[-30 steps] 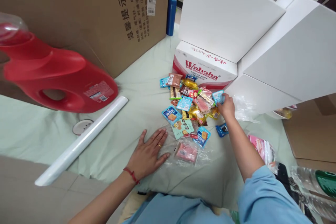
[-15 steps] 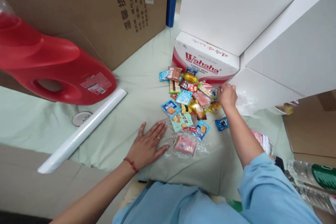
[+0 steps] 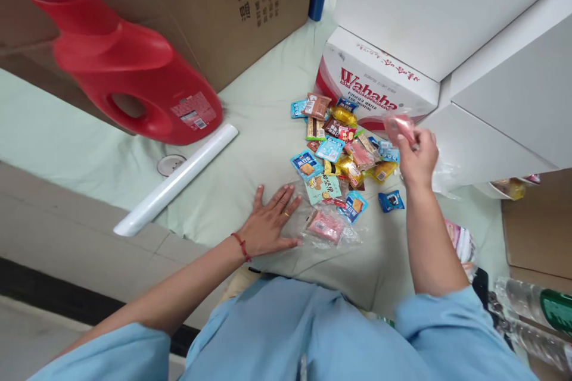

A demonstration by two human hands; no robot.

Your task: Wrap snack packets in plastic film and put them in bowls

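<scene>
My right hand pinches a pink snack packet in clear wrap, held up just right of a heap of wrapped snacks. Flat on the pale green cloth lies my left hand, fingers spread, its thumb by the edge of a clear plastic bag. Inside or on that bag rests another pink packet. Between the hands are a light green packet and a blue-and-white packet. A dark blue packet sits apart, nearer my right forearm.
A white and red Wahaha carton stands behind the heap. To the left are a red jug and a white roll, with a large brown carton behind. Clear bottles lie at the lower right.
My right hand has come up from the right edge of the heap with a pink packet in its fingers. My left hand stays flat on the cloth. The view has shifted.
</scene>
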